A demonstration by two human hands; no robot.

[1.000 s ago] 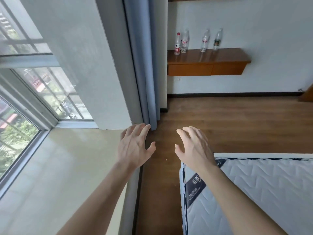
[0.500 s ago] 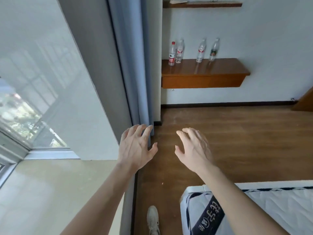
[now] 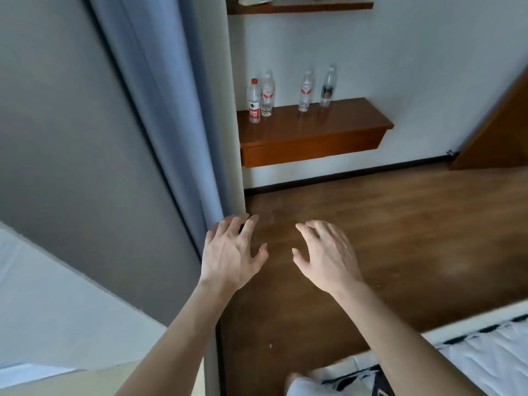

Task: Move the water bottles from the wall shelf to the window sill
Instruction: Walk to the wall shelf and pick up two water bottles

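Observation:
Several clear water bottles stand upright on a brown wall shelf (image 3: 314,135) across the room. Furthest left is a red-capped bottle (image 3: 254,101), with a second bottle (image 3: 267,94) close behind it. A gap separates them from a red-labelled bottle (image 3: 305,91) and a dark-labelled bottle (image 3: 327,86). My left hand (image 3: 231,254) and my right hand (image 3: 328,257) are held out over the floor, fingers spread and empty, far short of the shelf. Only a beige corner of the window sill (image 3: 85,378) shows at the bottom left.
A blue curtain (image 3: 171,110) and a wall corner stand just left of my left hand. Brown wooden floor (image 3: 371,224) stretches up to the shelf. A white mattress (image 3: 485,352) fills the bottom right. A higher shelf (image 3: 300,5) and a wooden door (image 3: 503,130) are further off.
The view has turned right, away from the window and toward the shelf, which now looks closer. The window has left the view. Both hands stay spread and empty.

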